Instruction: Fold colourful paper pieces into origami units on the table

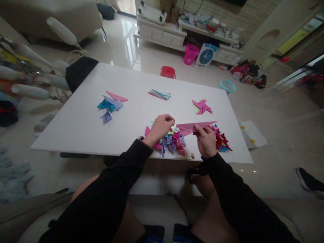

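Note:
My right hand [206, 140] pinches a long pink folded paper strip [188, 127] between thumb and fingers, above the white table. My left hand [162, 126] is just off the strip's left end, its fingers curled in with nothing visible in them. Beneath my left hand lies a pile of folded paper shapes [172, 143] in purple, pink and pale green, partly hidden by that hand. A second pile of red, pink and blue folded shapes [222, 140] sits beside my right hand, which partly covers it.
On the white table [126, 131] lie blue, purple and pink folded papers [111, 104] at left, a stack of folded strips [160, 94] at the back, and a pink and pale-green pinwheel-like shape [202, 106] at right. A red stool [167, 71] stands beyond the far edge.

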Motion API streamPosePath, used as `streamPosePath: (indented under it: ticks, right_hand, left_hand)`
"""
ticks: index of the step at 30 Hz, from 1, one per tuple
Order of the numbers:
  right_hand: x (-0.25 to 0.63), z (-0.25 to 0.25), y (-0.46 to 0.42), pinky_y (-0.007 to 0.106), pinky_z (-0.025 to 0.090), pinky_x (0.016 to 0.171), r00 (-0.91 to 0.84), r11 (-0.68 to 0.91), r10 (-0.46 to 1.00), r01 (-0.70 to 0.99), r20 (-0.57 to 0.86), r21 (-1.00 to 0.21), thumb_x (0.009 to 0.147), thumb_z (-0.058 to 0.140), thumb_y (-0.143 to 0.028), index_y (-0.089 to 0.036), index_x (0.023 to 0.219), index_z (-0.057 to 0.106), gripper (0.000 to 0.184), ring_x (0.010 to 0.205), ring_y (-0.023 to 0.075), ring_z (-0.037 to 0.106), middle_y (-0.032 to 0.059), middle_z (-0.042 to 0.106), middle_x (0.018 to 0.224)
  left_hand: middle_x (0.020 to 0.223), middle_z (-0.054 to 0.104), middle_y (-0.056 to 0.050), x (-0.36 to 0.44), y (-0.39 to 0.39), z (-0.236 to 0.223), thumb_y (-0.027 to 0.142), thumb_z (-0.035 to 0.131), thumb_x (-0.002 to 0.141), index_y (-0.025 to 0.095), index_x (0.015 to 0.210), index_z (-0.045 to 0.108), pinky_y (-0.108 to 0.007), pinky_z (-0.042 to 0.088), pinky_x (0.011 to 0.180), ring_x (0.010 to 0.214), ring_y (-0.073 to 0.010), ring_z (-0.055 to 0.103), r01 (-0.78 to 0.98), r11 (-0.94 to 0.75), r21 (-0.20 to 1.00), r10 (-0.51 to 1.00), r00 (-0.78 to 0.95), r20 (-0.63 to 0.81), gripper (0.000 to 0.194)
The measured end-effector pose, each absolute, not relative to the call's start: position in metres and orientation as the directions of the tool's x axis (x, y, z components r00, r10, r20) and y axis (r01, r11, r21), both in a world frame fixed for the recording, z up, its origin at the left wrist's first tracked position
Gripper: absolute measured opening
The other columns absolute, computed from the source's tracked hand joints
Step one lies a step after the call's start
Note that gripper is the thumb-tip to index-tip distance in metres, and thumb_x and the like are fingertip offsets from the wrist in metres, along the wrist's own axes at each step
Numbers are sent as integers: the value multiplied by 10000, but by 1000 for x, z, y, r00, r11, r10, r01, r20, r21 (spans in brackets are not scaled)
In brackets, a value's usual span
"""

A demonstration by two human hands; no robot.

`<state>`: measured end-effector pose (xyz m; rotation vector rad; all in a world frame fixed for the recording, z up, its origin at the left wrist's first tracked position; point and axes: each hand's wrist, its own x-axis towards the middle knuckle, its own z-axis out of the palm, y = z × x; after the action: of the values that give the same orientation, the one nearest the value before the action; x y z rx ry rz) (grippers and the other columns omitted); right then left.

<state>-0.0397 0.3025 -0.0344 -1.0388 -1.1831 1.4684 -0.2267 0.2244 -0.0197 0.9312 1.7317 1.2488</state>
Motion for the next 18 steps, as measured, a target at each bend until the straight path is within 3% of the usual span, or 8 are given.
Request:
streamPosePath:
  ticks: [4,10,18]
  right_hand:
    - [-39,-37,300,265,456,585,-245,-106,966,-100,-79,-989,621,916,-402,-194,665,688,312,594,116,579,-4,681,639]
    - [-37,-39,294,295,478,627,-404,-57,911,89,-89,-994,710,864,-473,-191,761,759,305,652,150,616,30,743,733]
    - [-39,-31,288,305,477,630,-467,-28,880,118,-81,-993,689,880,-487,-190,797,789,329,667,164,610,32,747,738]
  left_hand:
    - [841,753,-67,-226,224,-17,178,648,802,121,858,756,-237,468,631,667,-127,644,177,171,969,909,-407,-86,135]
    - [850,774,-56,-222,222,-14,241,698,829,147,874,792,-257,506,713,780,-152,665,219,12,976,966,-255,45,140]
    - [803,764,-54,-221,223,-22,198,722,827,137,897,794,-248,512,680,735,-142,671,201,-33,979,990,-126,59,117]
